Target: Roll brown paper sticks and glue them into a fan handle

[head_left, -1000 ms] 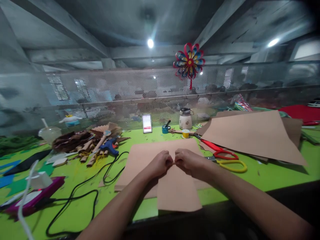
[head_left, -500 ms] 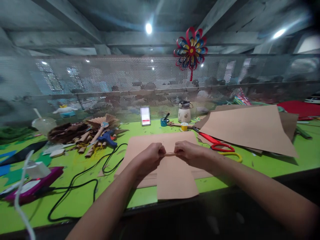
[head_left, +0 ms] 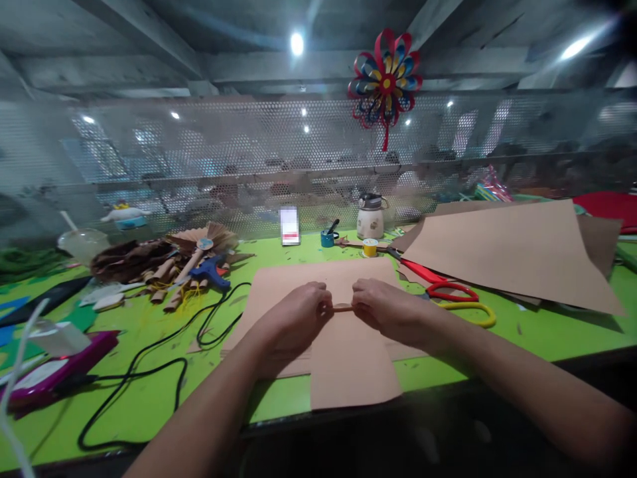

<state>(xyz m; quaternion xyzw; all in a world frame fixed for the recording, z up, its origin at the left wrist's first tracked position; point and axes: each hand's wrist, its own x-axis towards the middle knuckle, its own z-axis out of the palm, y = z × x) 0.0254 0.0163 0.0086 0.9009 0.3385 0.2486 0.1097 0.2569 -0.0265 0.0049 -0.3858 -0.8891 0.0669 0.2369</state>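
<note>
A strip of brown kraft paper (head_left: 355,368) lies over a stack of larger brown sheets (head_left: 279,282), its near end reaching over the table's front edge. Its far end is curled into a narrow roll (head_left: 342,307). My left hand (head_left: 306,309) pinches the roll's left end, fingers closed. At the right end, my right hand (head_left: 381,305) grips the same roll with bent fingers. Only the short middle of the roll shows between the hands; the fingertips partly hide the rest.
Right of the stack lie red-handled scissors (head_left: 450,291), yellow-handled scissors (head_left: 468,313) and large brown sheets (head_left: 507,255). A blue glue gun (head_left: 212,271), black cable (head_left: 134,372) and purple power strip (head_left: 64,368) are left. Behind stand a phone (head_left: 289,226), yellow spool (head_left: 369,248) and bottle (head_left: 371,219).
Both hands stay on the roll, with slight finger shifts; a little more of the roll shows between them. The camera view has shifted slightly.
</note>
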